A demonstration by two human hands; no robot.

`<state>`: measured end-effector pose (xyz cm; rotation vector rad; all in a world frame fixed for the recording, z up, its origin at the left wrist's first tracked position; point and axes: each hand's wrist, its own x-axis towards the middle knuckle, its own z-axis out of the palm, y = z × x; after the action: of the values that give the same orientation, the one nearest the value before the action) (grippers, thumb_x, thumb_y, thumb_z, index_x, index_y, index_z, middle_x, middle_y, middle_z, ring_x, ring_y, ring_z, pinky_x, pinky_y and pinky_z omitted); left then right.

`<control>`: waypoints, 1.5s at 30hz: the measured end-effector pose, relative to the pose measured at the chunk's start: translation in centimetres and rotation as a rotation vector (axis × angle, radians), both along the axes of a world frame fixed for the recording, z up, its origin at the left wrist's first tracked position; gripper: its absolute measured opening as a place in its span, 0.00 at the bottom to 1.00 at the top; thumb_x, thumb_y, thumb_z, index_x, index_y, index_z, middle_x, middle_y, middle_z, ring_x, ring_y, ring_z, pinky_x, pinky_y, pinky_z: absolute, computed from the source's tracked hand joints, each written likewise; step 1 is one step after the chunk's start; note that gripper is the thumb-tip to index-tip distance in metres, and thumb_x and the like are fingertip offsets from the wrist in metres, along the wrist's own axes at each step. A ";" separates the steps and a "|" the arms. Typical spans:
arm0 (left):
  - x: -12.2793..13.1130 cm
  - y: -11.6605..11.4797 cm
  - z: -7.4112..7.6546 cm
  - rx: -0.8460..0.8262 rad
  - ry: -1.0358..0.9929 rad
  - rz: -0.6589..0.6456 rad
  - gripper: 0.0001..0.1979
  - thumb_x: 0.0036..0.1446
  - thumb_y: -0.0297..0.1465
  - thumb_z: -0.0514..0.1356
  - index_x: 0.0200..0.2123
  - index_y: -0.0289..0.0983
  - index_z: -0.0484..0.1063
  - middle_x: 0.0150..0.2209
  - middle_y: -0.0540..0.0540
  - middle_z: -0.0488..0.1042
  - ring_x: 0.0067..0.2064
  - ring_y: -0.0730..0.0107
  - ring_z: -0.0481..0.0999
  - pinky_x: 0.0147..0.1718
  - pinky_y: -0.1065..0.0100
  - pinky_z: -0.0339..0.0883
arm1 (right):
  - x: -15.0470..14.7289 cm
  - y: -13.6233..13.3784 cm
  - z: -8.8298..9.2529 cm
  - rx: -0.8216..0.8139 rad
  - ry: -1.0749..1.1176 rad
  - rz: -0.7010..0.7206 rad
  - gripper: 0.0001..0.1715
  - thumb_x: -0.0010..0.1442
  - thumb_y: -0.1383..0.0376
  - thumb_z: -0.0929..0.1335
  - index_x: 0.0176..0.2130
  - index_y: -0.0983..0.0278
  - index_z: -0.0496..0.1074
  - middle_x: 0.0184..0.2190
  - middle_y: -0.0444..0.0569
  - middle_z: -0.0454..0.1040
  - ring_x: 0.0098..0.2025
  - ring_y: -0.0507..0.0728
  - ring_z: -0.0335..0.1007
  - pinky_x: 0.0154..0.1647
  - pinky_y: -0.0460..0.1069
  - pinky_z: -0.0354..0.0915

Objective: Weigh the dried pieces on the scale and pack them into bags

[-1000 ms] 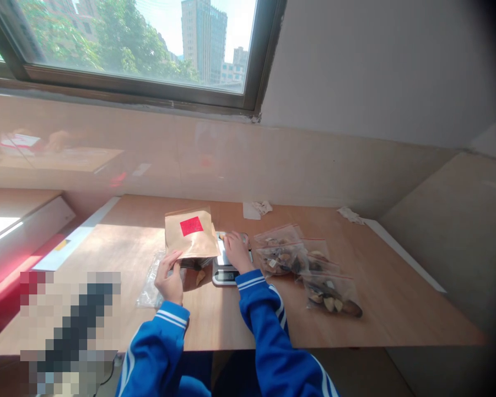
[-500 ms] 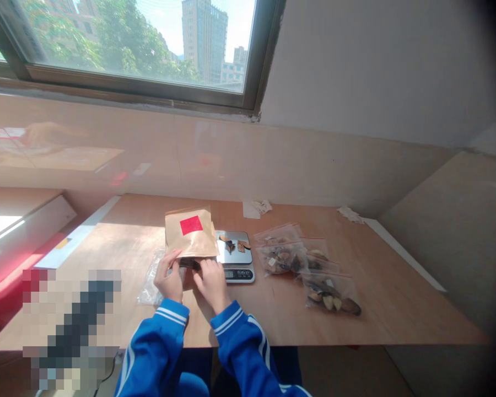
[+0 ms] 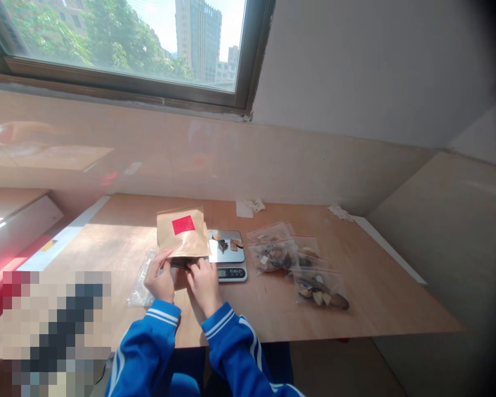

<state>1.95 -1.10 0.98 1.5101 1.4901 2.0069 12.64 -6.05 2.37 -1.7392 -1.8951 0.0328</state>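
A brown kraft paper bag [image 3: 169,234] with a red label lies with its mouth toward me, dark inside. My left hand [image 3: 160,278] is closed on the left side of that mouth, thumb and fingers pinching the edge. At the right side of the mouth, my right hand [image 3: 204,284] has its fingers curled, their tips partly hidden; what they hold I cannot make out. Just right of the bag is a digital kitchen scale [image 3: 240,255] with several dried brown slices [image 3: 222,243] on its plate. A clear plastic bag [image 3: 140,284] lies beside my left hand.
Several zip bags [image 3: 320,286] of dried brown pieces lie right of the scale. White crumpled tissue [image 3: 254,206] rests by the wall, with another white scrap [image 3: 341,213] farther right. The wooden table's front edge [image 3: 334,337] runs close to me.
The whole view has shifted slightly, so everything sits a little further left. Both hands stay at the paper bag's mouth, with barely any movement of the fingers.
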 end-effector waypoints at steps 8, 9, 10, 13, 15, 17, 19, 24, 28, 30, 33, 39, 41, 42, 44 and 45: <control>-0.1 0.1 -0.1 0.000 0.016 0.018 0.08 0.54 0.31 0.58 0.36 0.38 0.77 0.38 0.45 0.78 0.44 0.65 0.76 0.49 0.59 0.67 | 0.9 -1.1 0.0 0.107 0.079 0.036 0.12 0.65 0.62 0.62 0.41 0.58 0.73 0.31 0.46 0.70 0.36 0.56 0.64 0.39 0.51 0.57; -0.2 0.2 -0.1 -0.005 0.018 0.030 0.08 0.54 0.31 0.58 0.36 0.38 0.77 0.38 0.45 0.78 0.43 0.65 0.76 0.49 0.59 0.67 | 1.2 -1.4 0.0 0.139 0.104 0.039 0.13 0.65 0.62 0.61 0.41 0.58 0.74 0.30 0.46 0.69 0.35 0.56 0.64 0.38 0.51 0.57; -0.2 0.2 -0.1 -0.010 0.019 0.044 0.09 0.55 0.31 0.58 0.36 0.38 0.77 0.38 0.45 0.78 0.43 0.65 0.76 0.48 0.59 0.67 | 1.6 -1.9 -0.1 0.170 0.135 0.033 0.15 0.66 0.62 0.60 0.42 0.58 0.74 0.29 0.46 0.69 0.34 0.55 0.64 0.38 0.51 0.57; -0.2 0.2 -0.1 -0.030 0.013 0.095 0.10 0.56 0.31 0.57 0.38 0.37 0.76 0.39 0.44 0.78 0.43 0.65 0.76 0.47 0.60 0.68 | 3.2 -2.9 -0.5 0.265 0.226 -0.068 0.18 0.67 0.61 0.58 0.40 0.60 0.75 0.26 0.47 0.68 0.32 0.55 0.64 0.38 0.51 0.58; -0.2 0.2 -0.1 -0.043 0.010 0.123 0.10 0.57 0.31 0.56 0.39 0.37 0.76 0.39 0.44 0.77 0.43 0.65 0.75 0.47 0.61 0.67 | 4.5 -3.0 -0.8 0.313 0.257 -0.178 0.18 0.67 0.60 0.59 0.38 0.61 0.76 0.25 0.47 0.67 0.31 0.55 0.64 0.38 0.52 0.57; -0.2 0.0 0.0 -0.049 0.014 0.135 0.11 0.57 0.32 0.56 0.39 0.38 0.76 0.39 0.44 0.77 0.43 0.66 0.75 0.47 0.61 0.67 | 5.7 -2.4 -0.8 0.337 0.268 -0.290 0.19 0.67 0.59 0.59 0.38 0.61 0.77 0.26 0.48 0.68 0.31 0.55 0.64 0.38 0.51 0.57; -0.2 0.0 0.1 -0.052 0.019 0.136 0.10 0.57 0.32 0.56 0.38 0.38 0.76 0.39 0.45 0.77 0.43 0.66 0.75 0.47 0.62 0.66 | 6.7 -1.2 -0.7 0.335 0.274 -0.352 0.20 0.67 0.58 0.58 0.40 0.61 0.77 0.28 0.49 0.69 0.33 0.56 0.65 0.38 0.51 0.56; -0.2 -0.1 0.2 -0.047 0.011 0.138 0.10 0.56 0.30 0.55 0.38 0.37 0.76 0.39 0.45 0.77 0.43 0.66 0.75 0.47 0.62 0.66 | 7.1 1.0 -0.6 0.283 0.288 -0.391 0.22 0.65 0.54 0.59 0.44 0.63 0.75 0.32 0.50 0.69 0.36 0.57 0.66 0.39 0.52 0.59; -0.2 -0.1 0.2 -0.040 0.013 0.109 0.10 0.56 0.30 0.56 0.37 0.38 0.76 0.39 0.45 0.77 0.43 0.66 0.75 0.47 0.62 0.67 | 5.1 -0.2 -1.1 0.299 0.334 -0.370 0.18 0.66 0.59 0.59 0.45 0.62 0.73 0.34 0.51 0.68 0.38 0.57 0.65 0.43 0.53 0.60; -0.2 -0.1 0.2 -0.043 0.017 0.103 0.10 0.56 0.30 0.56 0.37 0.38 0.76 0.39 0.45 0.77 0.43 0.65 0.75 0.47 0.62 0.66 | 3.5 -1.2 -1.5 0.255 0.328 -0.236 0.14 0.65 0.62 0.60 0.42 0.61 0.74 0.33 0.49 0.68 0.37 0.56 0.65 0.42 0.51 0.61; -0.2 0.0 0.1 -0.062 0.012 0.118 0.10 0.56 0.31 0.55 0.38 0.38 0.76 0.39 0.44 0.77 0.43 0.65 0.75 0.47 0.61 0.67 | 1.1 -2.0 -1.9 0.119 0.236 -0.016 0.12 0.62 0.63 0.64 0.44 0.61 0.72 0.42 0.51 0.69 0.42 0.58 0.64 0.42 0.51 0.62; -0.1 -0.1 0.4 -0.052 0.016 0.106 0.10 0.56 0.31 0.56 0.37 0.39 0.76 0.38 0.45 0.77 0.42 0.66 0.75 0.46 0.63 0.67 | -0.6 -1.6 -2.8 -0.026 0.118 0.042 0.10 0.59 0.64 0.66 0.42 0.58 0.72 0.45 0.49 0.70 0.46 0.61 0.62 0.45 0.56 0.58; -0.1 -0.2 0.5 -0.047 0.016 0.111 0.10 0.56 0.31 0.56 0.37 0.38 0.76 0.38 0.45 0.77 0.42 0.66 0.75 0.46 0.62 0.67 | -0.4 -1.7 -2.9 -0.032 0.134 0.050 0.09 0.59 0.65 0.67 0.42 0.57 0.72 0.44 0.48 0.71 0.45 0.60 0.62 0.45 0.56 0.57; -0.1 -0.2 0.6 -0.044 0.016 0.114 0.10 0.56 0.31 0.56 0.37 0.38 0.76 0.38 0.45 0.77 0.42 0.66 0.75 0.46 0.62 0.67 | -0.2 -1.8 -2.8 -0.031 0.147 0.053 0.10 0.58 0.66 0.67 0.42 0.57 0.72 0.44 0.48 0.71 0.45 0.60 0.62 0.45 0.56 0.57; 0.0 -0.2 0.6 -0.039 0.014 0.117 0.10 0.56 0.31 0.56 0.37 0.38 0.76 0.38 0.45 0.77 0.42 0.66 0.75 0.46 0.62 0.67 | 0.0 -2.3 -2.6 -0.029 0.178 0.068 0.11 0.57 0.67 0.67 0.42 0.58 0.71 0.43 0.47 0.70 0.44 0.60 0.62 0.46 0.55 0.57; 0.0 -0.2 0.6 -0.037 0.014 0.117 0.09 0.56 0.31 0.56 0.37 0.38 0.76 0.38 0.45 0.77 0.42 0.66 0.75 0.46 0.62 0.67 | 0.1 -2.6 -2.4 -0.029 0.197 0.080 0.11 0.57 0.67 0.67 0.42 0.58 0.71 0.42 0.47 0.70 0.44 0.60 0.62 0.46 0.55 0.57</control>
<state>1.91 -1.31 1.59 1.4568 1.6471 2.0239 12.76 -8.62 -0.06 -1.6145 -1.8256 0.2533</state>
